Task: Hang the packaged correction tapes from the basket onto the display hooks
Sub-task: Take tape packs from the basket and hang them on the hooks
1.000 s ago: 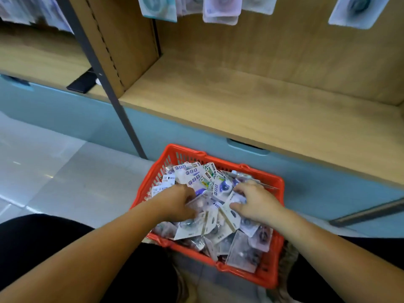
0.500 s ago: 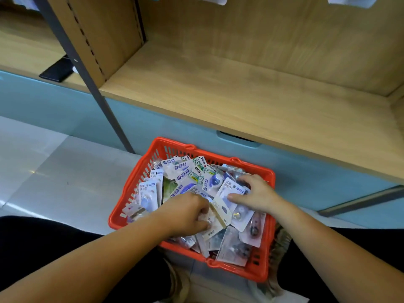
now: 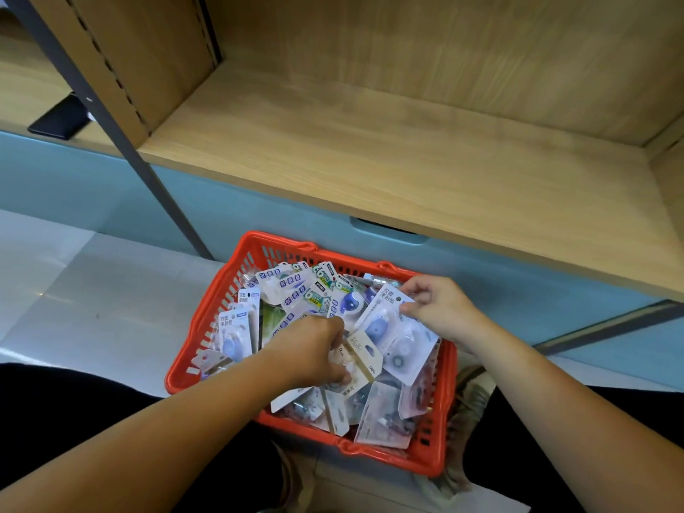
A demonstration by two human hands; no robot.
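Left hand (image 3: pixel 314 351) grips a beige pack (image 3: pixel 362 354); right hand (image 3: pixel 442 309) pinches a blue pack (image 3: pixel 383 322) inside the basket (image 3: pixel 425 463). Picking step; next, probably lift one clear towards hooks.

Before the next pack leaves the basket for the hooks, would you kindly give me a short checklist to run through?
1. Right hand has a pack: ok, it pinches the top of a white-carded pack.
2. Left hand has a pack: ok, its fingers curl round a beige-carded pack.
3. One pack per hand: cannot tell, since other packs overlap beneath both hands.
4. Held packs free of the pile: not ok, both lie among the heap.
5. Basket upright with its load inside: ok.
6. Display hooks in sight: not ok, they are out of the view, and only the bare wooden shelf shows.
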